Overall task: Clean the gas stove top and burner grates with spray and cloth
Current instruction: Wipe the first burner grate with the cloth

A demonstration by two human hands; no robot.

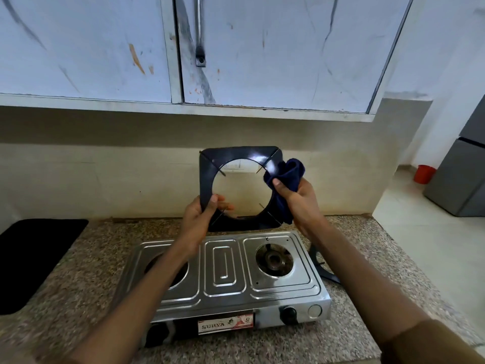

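The burner grate is up in the air, held upright above the back edge of the counter, its flat face turned toward the person and its round opening showing the wall behind. The left hand grasps it at the lower left corner, thumb across the front and fingers curled behind. That is the only bare-hand grip on the frame. The right hand is clenched around a bunched dark blue cloth, which is pressed over the grate's right side, wrapping that edge from about mid-height down toward the lower right corner.

So the cloth lies directly across the opening from the left hand's hold, and the side it covers runs up and down. A wipe, I would guess, travels along that right-hand bar while the left hand steadies the opposite corner.

Below them the steel stove sits on the counter with its right burner bare. A second dark grate lies just beside the stove's right edge. A black mat covers the counter's left end. No spray bottle is in sight.
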